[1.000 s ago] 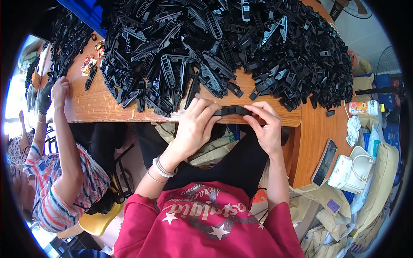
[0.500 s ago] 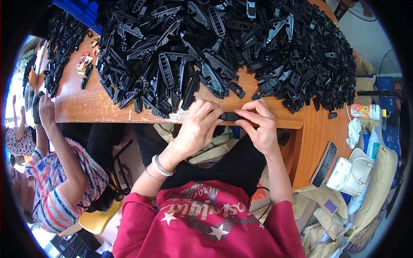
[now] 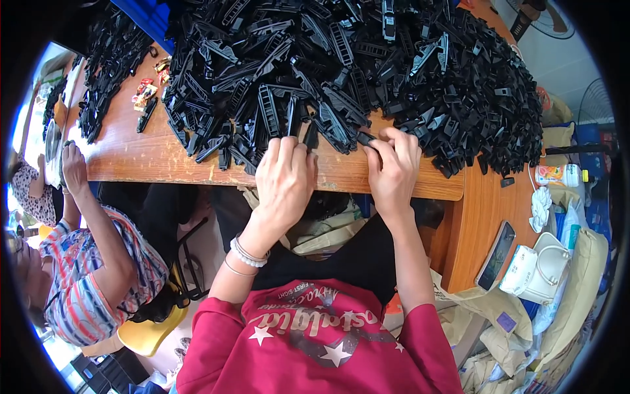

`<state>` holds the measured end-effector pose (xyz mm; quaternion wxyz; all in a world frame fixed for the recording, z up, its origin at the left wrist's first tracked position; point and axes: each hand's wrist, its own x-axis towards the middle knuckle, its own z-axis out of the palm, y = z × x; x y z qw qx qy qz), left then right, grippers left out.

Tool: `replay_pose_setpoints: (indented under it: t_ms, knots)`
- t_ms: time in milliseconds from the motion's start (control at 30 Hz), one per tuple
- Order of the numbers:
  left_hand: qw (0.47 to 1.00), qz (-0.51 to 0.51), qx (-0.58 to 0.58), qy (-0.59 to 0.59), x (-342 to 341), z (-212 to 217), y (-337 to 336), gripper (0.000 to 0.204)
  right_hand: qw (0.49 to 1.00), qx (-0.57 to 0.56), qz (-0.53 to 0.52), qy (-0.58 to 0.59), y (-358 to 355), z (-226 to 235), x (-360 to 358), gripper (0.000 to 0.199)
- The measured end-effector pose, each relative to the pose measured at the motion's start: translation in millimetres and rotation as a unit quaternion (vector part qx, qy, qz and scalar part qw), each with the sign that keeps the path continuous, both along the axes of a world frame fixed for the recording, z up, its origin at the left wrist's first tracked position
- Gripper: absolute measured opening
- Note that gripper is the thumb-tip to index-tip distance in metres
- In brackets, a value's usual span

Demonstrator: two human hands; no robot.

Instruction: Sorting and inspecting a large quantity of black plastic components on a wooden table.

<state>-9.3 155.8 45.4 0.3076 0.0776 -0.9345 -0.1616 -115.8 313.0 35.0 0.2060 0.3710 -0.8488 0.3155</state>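
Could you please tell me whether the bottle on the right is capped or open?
Capped: the bottle has a yellow cap on its end.

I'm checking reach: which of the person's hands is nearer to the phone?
Right. The right hand is up and to the left of the phone; the left hand is farther left, beyond the right one.

L hand (image 3: 285,180) palm hidden, blk pile (image 3: 328,59) top-cropped
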Motion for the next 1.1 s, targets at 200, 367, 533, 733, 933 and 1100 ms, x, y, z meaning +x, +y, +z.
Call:
replay_pose_setpoints:
  t_ms: [200,367,533,733,933,1100]
  knots:
    - [0.993,-0.018,0.092,-0.067,4,2,2,0.023,0.959,-0.129,0.011,-0.252,12,7,25,0.023]
    - [0.976,0.012,0.186,-0.115,0,7,7,0.029,0.944,-0.185,0.055,-0.269,28,-2,25,0.033]
    - [0.964,-0.020,0.245,-0.106,5,15,11,0.034,0.962,-0.099,-0.029,-0.253,44,-1,28,0.030]
    - [0.884,-0.141,0.440,-0.069,4,-2,20,0.024,0.941,-0.137,0.004,-0.309,53,4,24,0.028]
    - [0.953,-0.147,0.257,-0.066,-1,-7,12,0.023,0.924,-0.108,0.114,-0.349,54,11,14,0.028]
    - [0.929,-0.203,0.297,-0.084,-3,-12,3,0.023,0.951,-0.078,0.163,-0.252,46,8,11,0.029]
